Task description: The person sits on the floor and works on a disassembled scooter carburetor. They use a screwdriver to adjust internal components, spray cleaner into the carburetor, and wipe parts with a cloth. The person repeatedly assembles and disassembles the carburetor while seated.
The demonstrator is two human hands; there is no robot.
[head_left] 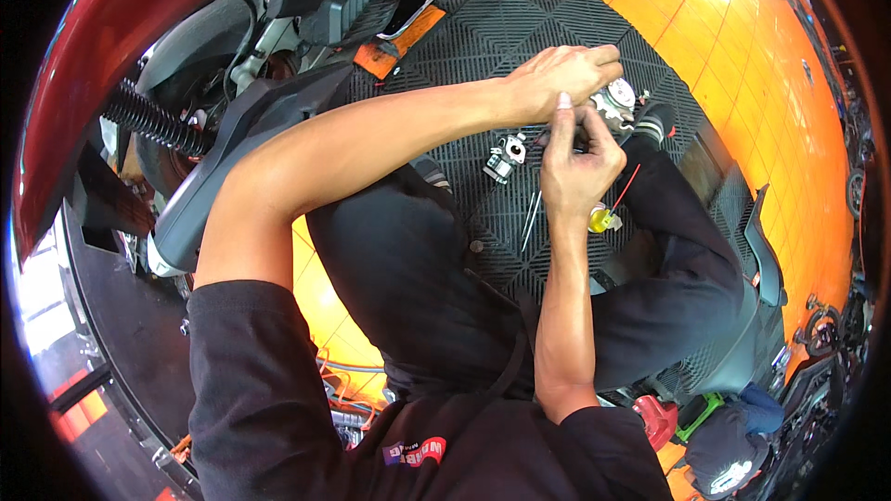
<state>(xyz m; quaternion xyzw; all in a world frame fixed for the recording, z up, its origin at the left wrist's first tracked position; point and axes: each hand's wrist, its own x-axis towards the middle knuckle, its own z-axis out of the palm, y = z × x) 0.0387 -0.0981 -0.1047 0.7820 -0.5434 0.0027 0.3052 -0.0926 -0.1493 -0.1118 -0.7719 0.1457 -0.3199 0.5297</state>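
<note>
Small metal part (614,100) held between both hands above the black grid floor mat (548,28), near its right edge.

It is judged rigid, light and fiddly, best gripped at its rim. The left hand (561,74) is curled over it; the right hand (577,162) is pinched on a thin tool at it. A carburettor-like piece (504,160), thin rods (530,218) and a yellow cap (601,219) crowd the mat; open room lies toward the far edge.

A carburetor (506,158) lies on the mat (548,19), left of both hands. The spray can (603,219) sits just right of the right hand (575,167). The scooter (186,65) stands left.
</note>
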